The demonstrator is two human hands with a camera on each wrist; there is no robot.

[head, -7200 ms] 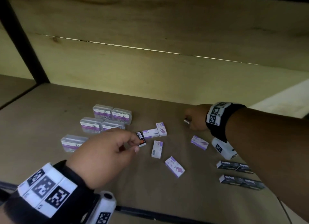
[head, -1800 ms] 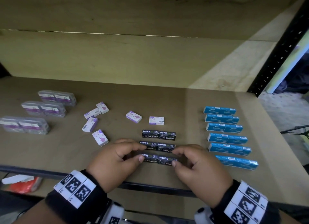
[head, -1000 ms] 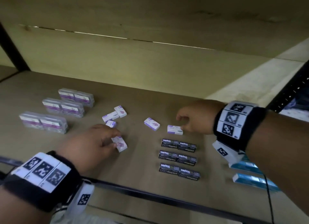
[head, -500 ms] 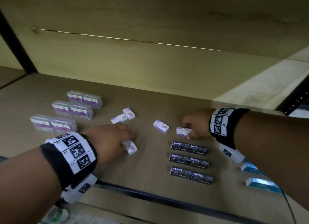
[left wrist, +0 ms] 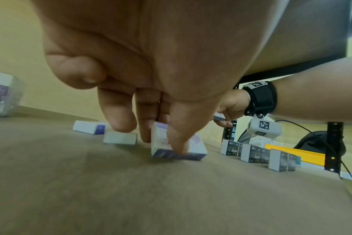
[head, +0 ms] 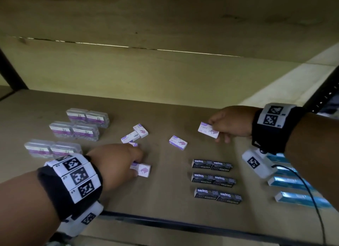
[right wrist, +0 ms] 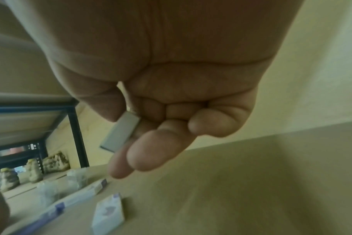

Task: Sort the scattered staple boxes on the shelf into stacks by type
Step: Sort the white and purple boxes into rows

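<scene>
Small white-and-purple staple boxes lie scattered mid-shelf. My left hand [head: 135,165] pinches one of them [head: 142,169] between thumb and fingers where it rests on the board, also seen as the box [left wrist: 177,147] in the left wrist view. My right hand [head: 218,132] holds another white-and-purple box [head: 208,129] lifted off the shelf; in the right wrist view that box [right wrist: 120,132] sits between thumb and fingers. A loose box [head: 178,142] lies between the hands, two more [head: 134,133] behind the left hand.
Clear plastic purple-label cases [head: 74,129] sit in pairs at the left. Black staple boxes [head: 213,179] form three rows at centre right, blue boxes [head: 297,190] further right under my right forearm. A black metal rail [head: 165,222] edges the shelf front.
My right hand has lifted its white-and-purple box off the board. My left hand stays on the box near the shelf front, thumb and fingers now pinching it.
</scene>
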